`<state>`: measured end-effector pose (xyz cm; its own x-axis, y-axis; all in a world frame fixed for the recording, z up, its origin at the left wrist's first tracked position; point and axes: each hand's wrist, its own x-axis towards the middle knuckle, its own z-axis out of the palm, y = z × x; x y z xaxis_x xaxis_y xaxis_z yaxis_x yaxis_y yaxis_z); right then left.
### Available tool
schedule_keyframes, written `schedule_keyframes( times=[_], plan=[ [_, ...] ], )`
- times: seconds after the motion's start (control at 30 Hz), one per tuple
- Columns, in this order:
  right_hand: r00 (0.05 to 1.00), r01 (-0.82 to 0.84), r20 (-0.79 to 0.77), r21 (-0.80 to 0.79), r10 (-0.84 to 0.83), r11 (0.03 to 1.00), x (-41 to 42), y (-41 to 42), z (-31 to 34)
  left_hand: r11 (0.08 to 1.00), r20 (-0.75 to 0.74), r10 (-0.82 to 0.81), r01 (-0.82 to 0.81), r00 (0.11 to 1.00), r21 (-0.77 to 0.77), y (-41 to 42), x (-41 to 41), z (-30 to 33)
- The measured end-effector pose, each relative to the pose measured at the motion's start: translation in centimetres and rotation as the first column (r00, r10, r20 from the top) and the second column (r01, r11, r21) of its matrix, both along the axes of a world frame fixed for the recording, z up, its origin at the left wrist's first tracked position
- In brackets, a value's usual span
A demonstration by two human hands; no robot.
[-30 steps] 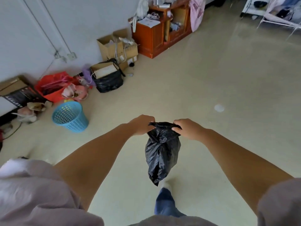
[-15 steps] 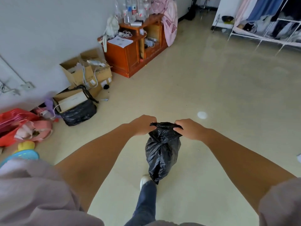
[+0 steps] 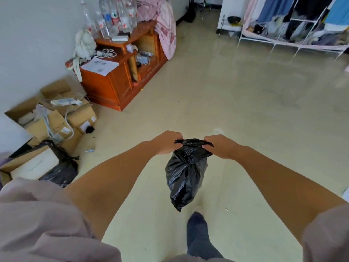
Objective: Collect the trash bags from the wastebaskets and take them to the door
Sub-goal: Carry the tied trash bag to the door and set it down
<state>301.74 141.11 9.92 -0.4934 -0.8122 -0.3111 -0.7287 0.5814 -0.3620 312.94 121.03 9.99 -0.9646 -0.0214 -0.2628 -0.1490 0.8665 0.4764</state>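
Note:
A small black trash bag (image 3: 186,174) hangs in front of me above the pale floor, its top stretched between both hands. My left hand (image 3: 166,142) grips the left end of the bag's top edge. My right hand (image 3: 220,146) pinches the right end. The bag's body is twisted and sags down toward my dark-trousered leg (image 3: 198,237). A second black bag (image 3: 60,171) sits on the floor at the left beside a cardboard box. No wastebasket or door shows in this view.
Open cardboard boxes (image 3: 52,118) line the left wall. An orange wooden cabinet (image 3: 117,80) with bottles and papers stands behind them. A clothes rack (image 3: 294,21) stands at the far right. Bare floor stretches ahead in the middle.
I have walked forward and turned right: the blue basket and red bags have left view, the cabinet and rack have come closer. Both hands keep holding the bag's top.

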Motion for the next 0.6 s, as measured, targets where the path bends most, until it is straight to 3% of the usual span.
schedule_keyframes(
  times=[0.6],
  plan=[
    [0.999,-0.041,-0.013,0.045,0.042,0.998,-48.3,-15.6,0.6,1.000,0.018,0.026,-0.025,1.000,-0.018,-15.4,-48.6,-0.2]
  ],
)
